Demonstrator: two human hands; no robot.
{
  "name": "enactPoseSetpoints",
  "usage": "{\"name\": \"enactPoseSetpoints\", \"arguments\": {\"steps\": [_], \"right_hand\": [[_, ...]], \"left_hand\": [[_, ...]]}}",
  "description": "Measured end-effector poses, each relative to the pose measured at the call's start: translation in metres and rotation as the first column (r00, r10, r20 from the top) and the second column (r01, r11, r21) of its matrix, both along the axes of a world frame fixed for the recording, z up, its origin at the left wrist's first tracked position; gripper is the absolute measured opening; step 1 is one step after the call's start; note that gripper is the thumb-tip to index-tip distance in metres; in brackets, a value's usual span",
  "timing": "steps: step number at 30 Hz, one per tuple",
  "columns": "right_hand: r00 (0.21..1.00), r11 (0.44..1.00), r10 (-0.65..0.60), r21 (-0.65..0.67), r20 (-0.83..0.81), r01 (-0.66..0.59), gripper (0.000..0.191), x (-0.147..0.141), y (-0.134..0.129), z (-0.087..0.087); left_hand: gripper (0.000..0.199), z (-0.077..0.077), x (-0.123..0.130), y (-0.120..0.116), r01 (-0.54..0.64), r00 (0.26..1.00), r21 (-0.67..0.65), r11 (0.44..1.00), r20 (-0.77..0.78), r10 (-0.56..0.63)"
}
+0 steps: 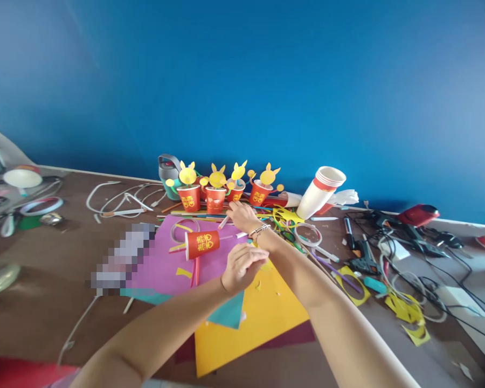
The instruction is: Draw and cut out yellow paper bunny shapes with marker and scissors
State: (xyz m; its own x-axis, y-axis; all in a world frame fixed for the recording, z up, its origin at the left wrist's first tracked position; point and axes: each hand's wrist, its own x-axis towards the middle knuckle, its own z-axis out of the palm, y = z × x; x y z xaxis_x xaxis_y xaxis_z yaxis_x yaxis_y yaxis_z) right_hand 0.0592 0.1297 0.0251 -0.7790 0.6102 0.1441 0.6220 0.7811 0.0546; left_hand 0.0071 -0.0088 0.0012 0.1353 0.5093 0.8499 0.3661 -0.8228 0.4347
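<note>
My right hand (244, 216) reaches across the purple sheet to a row of red paper cups with yellow rabbit-eared paper heads. Its slightly bent fingers are apart, at the foot of one cup (236, 193); whether they touch it I cannot tell. My left hand (244, 265) hovers nearer me, above the yellow sheet (262, 323), fingers pressed together and curled; anything inside is hidden. To its left, a red cup (202, 244) with gold characters lies on its side on the purple sheet (157, 264). Near my right fingertips lies a short white stick (223, 222).
A stack of white cups (321, 191) leans at the back right. Beyond are a glue gun (366, 258), a red tool (418, 214), tangled cables and yellow paper scraps (406, 310). A grey-green bottle (170, 175) and white cables (121, 196) stand and lie at back left, before the blue wall.
</note>
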Motion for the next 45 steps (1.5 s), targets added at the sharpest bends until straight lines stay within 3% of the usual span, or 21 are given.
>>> {"name": "enactPoseSetpoints", "arguments": {"steps": [2,4,6,8,10,12,15,22,25,32,33,35,37,39,41,42,44,45], "right_hand": [[0.996,0.999,0.042,0.011,-0.082,-0.041,0.021,0.008,0.001,0.001],[0.958,1.000,-0.015,-0.024,-0.285,0.009,0.016,0.026,-0.006,0.005],[0.822,0.980,-0.181,-0.167,-0.540,0.105,0.010,0.047,-0.020,0.009],[0.671,0.919,-0.305,-0.395,-0.676,0.020,0.009,0.068,-0.040,0.012],[0.587,0.831,-0.376,-0.541,-0.717,-0.128,0.009,0.083,-0.061,0.012],[0.517,0.794,-0.406,-0.570,-0.754,-0.209,0.012,0.093,-0.078,0.011],[0.452,0.764,-0.439,-0.587,-0.777,-0.266,0.016,0.099,-0.093,0.010],[0.385,0.781,-0.469,-0.577,-0.795,-0.239,0.019,0.101,-0.099,0.006],[0.353,0.753,-0.490,-0.591,-0.797,-0.290,0.018,0.101,-0.100,0.002],[0.294,0.704,-0.578,-0.647,-0.762,-0.293,0.018,0.104,-0.099,0.009],[0.250,0.698,-0.610,-0.659,-0.752,-0.279,0.019,0.107,-0.097,0.012],[0.085,0.664,-0.703,-0.694,-0.707,-0.277,0.021,0.113,-0.090,0.017],[-0.041,0.580,-0.792,-0.728,-0.609,-0.366,0.023,0.119,-0.084,0.018],[-0.030,0.435,-0.873,-0.751,-0.486,-0.497,0.025,0.123,-0.082,0.014],[0.045,0.294,-0.922,-0.769,-0.386,-0.568,0.025,0.126,-0.086,0.006],[0.066,0.259,-0.931,-0.781,-0.358,-0.568,0.022,0.127,-0.090,0.001],[0.118,0.276,-0.918,-0.822,-0.380,-0.498,0.017,0.128,-0.099,-0.009],[0.156,0.317,-0.896,-0.844,-0.416,-0.433,0.017,0.129,-0.103,-0.014]], "left_hand": [[0.020,-0.001,-0.001,0.003,-0.029,0.997,-0.093,0.995,0.067,0.035],[0.024,-0.004,-0.001,0.007,-0.099,0.982,-0.190,0.977,0.141,0.127],[0.034,-0.008,-0.001,0.011,-0.215,0.952,-0.257,0.942,0.161,0.261],[0.049,-0.013,0.001,0.015,-0.301,0.936,-0.267,0.915,0.101,0.337],[0.055,-0.018,0.002,0.017,-0.273,0.960,-0.258,0.927,-0.008,0.281],[0.048,-0.021,0.004,0.017,-0.166,0.984,-0.277,0.946,-0.108,0.141],[0.039,-0.019,0.004,0.015,-0.076,0.978,-0.300,0.951,-0.207,0.013],[0.018,-0.006,0.001,0.017,-0.167,0.921,-0.273,0.948,-0.385,0.052],[0.015,-0.002,0.000,0.017,-0.172,0.909,-0.289,0.942,-0.415,0.038],[0.032,0.005,-0.003,0.014,-0.235,0.925,-0.530,0.815,-0.380,0.019],[0.036,0.004,-0.004,0.014,-0.248,0.928,-0.549,0.799,-0.370,0.033],[0.036,0.002,-0.005,0.015,-0.281,0.926,-0.558,0.781,-0.372,0.068],[0.023,-0.002,-0.005,0.015,-0.292,0.908,-0.533,0.794,-0.416,0.055],[0.015,-0.005,-0.004,0.015,-0.265,0.876,-0.514,0.816,-0.481,-0.019],[0.012,-0.007,-0.003,0.014,-0.236,0.837,-0.524,0.818,-0.538,-0.104],[0.012,-0.007,-0.003,0.014,-0.232,0.820,-0.537,0.811,-0.556,-0.134],[0.015,-0.008,-0.003,0.013,-0.236,0.801,-0.555,0.798,-0.576,-0.164],[0.016,-0.009,-0.004,0.013,-0.238,0.798,-0.557,0.796,-0.579,-0.166]]}}
